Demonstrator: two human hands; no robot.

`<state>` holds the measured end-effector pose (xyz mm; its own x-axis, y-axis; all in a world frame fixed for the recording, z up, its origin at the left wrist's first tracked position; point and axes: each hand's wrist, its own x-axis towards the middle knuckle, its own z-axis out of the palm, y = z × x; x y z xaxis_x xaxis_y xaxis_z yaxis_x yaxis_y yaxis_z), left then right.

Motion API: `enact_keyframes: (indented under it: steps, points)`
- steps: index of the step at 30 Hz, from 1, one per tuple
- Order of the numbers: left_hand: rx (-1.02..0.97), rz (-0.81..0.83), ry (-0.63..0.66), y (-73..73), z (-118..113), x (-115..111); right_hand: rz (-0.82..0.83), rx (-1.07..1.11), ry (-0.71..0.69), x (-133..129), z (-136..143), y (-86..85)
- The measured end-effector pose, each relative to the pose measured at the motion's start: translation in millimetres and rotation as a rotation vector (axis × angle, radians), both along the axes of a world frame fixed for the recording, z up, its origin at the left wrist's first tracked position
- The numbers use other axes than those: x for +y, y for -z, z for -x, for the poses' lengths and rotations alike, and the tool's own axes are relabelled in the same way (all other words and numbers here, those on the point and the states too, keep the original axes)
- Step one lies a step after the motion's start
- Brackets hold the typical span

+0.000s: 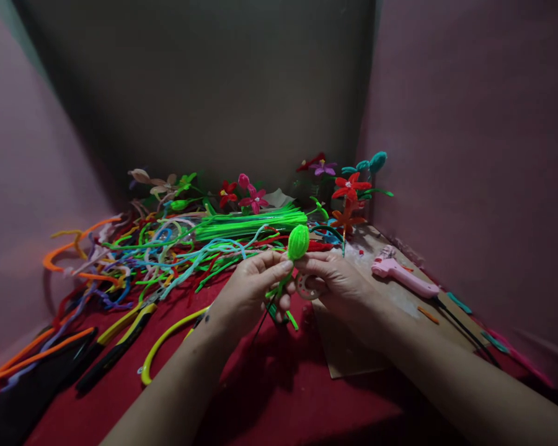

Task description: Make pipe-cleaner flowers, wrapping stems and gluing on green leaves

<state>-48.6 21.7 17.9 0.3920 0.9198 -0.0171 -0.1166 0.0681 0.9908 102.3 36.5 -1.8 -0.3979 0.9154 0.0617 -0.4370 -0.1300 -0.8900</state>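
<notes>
A bright green pipe-cleaner flower bud [298,241] stands upright between my two hands, at the middle of the view. My left hand [263,279] is closed, thumb and fingers pinching the stem just under the bud. From the other side, the fingertips of my right hand [337,279] press together at the bud's base. Tucked against the right fingers is a pale ring-shaped spool [308,287] with small holes in it. A dark thin stem and green pipe-cleaner ends [292,320] show below my left fingers. Exactly what the right fingertips pinch is partly hidden.
Loose colored pipe cleaners [167,254] pile up at left, beside a green bundle [251,223]. Yellow-and-black pliers [123,337] lie on the red surface [260,396]. A pink glue gun [404,275] rests on the board [353,353] at right. Finished red flowers [352,186] stand behind.
</notes>
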Motion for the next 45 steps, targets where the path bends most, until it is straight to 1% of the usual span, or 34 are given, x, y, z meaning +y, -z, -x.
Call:
enact_keyframes:
  steps: [4, 8, 10, 12, 15, 18, 21, 22, 24, 26, 28, 30, 31, 34, 36, 39, 41, 43, 45]
  points:
    - [0.134, -0.085, -0.073, -2.0, -5.6, -1.1, 0.025, 0.055, 0.023, -0.6, -0.9, 3.4]
    - [0.303, -0.248, -0.183, 2.5, -12.2, -1.8, 0.0, 0.035, 0.124, -2.3, -0.7, 6.5]
    - [0.416, -0.393, -0.278, 7.6, -14.4, -2.9, -0.031, 0.004, 0.172, -2.8, -0.8, 8.5]
    - [0.542, -0.583, -0.375, 13.1, -15.8, -4.5, -0.069, -0.023, 0.202, -2.7, -1.1, 10.5]
    - [0.678, -0.818, -0.457, 20.7, -16.8, -5.8, -0.101, -0.041, 0.224, -2.7, -1.4, 12.5]
    - [0.765, -1.033, -0.488, 28.9, -15.8, -2.0, -0.085, -0.031, 0.235, -3.4, -0.8, 12.9]
    - [0.882, -1.313, -0.483, 37.6, -11.8, 5.0, -0.082, -0.04, 0.262, -5.1, 0.3, 12.0]
    - [0.925, -1.378, -0.474, 39.8, -9.9, 7.0, -0.089, -0.055, 0.272, -5.9, 0.6, 11.3]
    - [0.964, -1.45, -0.476, 41.6, -6.0, 8.9, -0.113, -0.094, 0.29, -7.7, 1.0, 9.6]
    - [0.93, -1.466, -0.49, 39.8, -3.4, 8.0, -0.175, -0.143, 0.339, -9.6, 0.9, 7.6]
    - [0.845, -1.428, -0.505, 35.7, -3.0, 5.2, -0.279, -0.192, 0.405, -11.0, 0.5, 5.9]
    - [0.751, -1.314, -0.505, 31.6, -4.9, 1.4, -0.363, -0.219, 0.437, -11.7, -0.3, 4.7]
    - [0.709, -1.237, -0.505, 30.1, -6.5, -0.6, -0.377, -0.22, 0.431, -11.9, -0.8, 4.1]
    - [0.586, -0.968, -0.51, 28.0, -11.7, -5.9, -0.348, -0.196, 0.393, -11.7, -2.7, 2.8]
    - [0.479, -0.779, -0.491, 26.7, -14.6, -8.8, -0.3, -0.16, 0.352, -11.3, -4.2, 1.9]
    - [0.303, -0.501, -0.424, 22.1, -17.5, -11.9, -0.223, -0.093, 0.287, -10.3, -6.1, 1.0]
    - [0.207, -0.325, -0.372, 17.7, -18.3, -13.0, -0.205, -0.066, 0.272, -9.5, -7.2, 0.7]
    - [0.126, -0.183, -0.315, 13.7, -18.4, -13.2, -0.211, -0.047, 0.263, -8.7, -8.2, 0.4]
    - [0.063, -0.101, -0.265, 11.0, -17.8, -12.6, -0.213, -0.021, 0.235, -8.1, -8.9, 0.0]
